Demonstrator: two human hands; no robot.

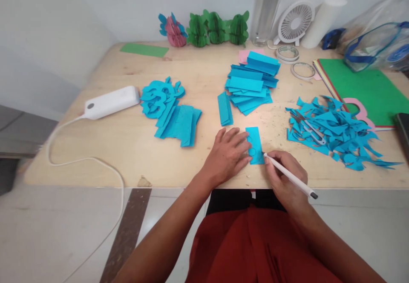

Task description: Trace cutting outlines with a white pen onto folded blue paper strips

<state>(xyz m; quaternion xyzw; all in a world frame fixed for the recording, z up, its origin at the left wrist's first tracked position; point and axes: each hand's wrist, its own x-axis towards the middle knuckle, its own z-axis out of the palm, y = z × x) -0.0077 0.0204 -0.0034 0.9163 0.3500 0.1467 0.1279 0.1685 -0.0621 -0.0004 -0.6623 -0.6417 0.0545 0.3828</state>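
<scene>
Bright, diffuse light, faint soft shadows, slight blur, wide-angle stretching toward edges

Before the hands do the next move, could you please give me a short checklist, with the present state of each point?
1. Left hand touching the left side of the marked blue paper: ok.
2. Right hand holding the white pen: ok.
3. Pen tip at the paper's right edge: ok.
4. Curved lines on the paper finished: cannot tell.
5. Blue scraps apart from the marked paper: ok.
6. Scraps gathered in a neat pile: not ok, they lie loosely scattered.
</scene>
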